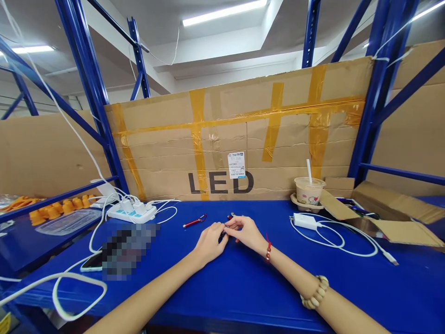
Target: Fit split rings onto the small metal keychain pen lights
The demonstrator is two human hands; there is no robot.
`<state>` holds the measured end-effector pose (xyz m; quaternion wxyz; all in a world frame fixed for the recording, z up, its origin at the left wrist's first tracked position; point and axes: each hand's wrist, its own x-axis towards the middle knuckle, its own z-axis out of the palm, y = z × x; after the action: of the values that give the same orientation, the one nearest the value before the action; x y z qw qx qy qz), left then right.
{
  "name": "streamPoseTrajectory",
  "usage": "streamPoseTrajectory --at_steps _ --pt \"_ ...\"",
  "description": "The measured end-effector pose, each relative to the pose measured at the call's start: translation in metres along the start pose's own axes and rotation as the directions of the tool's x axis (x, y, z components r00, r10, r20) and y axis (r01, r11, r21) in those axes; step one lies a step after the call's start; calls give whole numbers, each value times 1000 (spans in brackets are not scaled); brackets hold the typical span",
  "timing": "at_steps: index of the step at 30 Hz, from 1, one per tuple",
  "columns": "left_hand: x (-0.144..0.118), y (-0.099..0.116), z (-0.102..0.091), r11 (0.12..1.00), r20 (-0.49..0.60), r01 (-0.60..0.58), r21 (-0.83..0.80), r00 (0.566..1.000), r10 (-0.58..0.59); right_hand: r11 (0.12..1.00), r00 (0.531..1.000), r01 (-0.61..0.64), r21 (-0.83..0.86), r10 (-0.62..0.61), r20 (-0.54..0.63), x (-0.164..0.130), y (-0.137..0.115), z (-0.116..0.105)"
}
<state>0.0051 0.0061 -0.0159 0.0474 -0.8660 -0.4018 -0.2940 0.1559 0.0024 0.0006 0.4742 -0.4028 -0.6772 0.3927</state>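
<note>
Blue bench (243,287) under blue steel racking (93,93). Cardboard sheet (243,139) upright at rear, patched with yellow tape, marked "LED", white label near middle. Red pen-like item (194,222) lying on bench, left of centre. White power strip (131,212) at rear left, plugs seated, white cables trailing. Phone (92,262) near left edge. White charger (305,221) with coiled cable at right. Lidded drink cup (309,190) with straw at rear right. Flattened cardboard box (392,213) far right. Orange parts (55,209) on left shelf.
</note>
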Motion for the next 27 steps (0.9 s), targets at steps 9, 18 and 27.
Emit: streamPoseTrajectory --at_steps 9,18,27 --pt "39 -15 28 989 -32 -128 -71 992 126 1000 997 6 30 -4 -80 15 10 -27" --pt "40 -17 23 982 0 -123 -140 992 124 997 993 -55 47 59 -101 16 16 -26" --pt "36 -16 18 986 4 -80 -149 997 82 991 994 -88 102 95 -59 16 21 -24"
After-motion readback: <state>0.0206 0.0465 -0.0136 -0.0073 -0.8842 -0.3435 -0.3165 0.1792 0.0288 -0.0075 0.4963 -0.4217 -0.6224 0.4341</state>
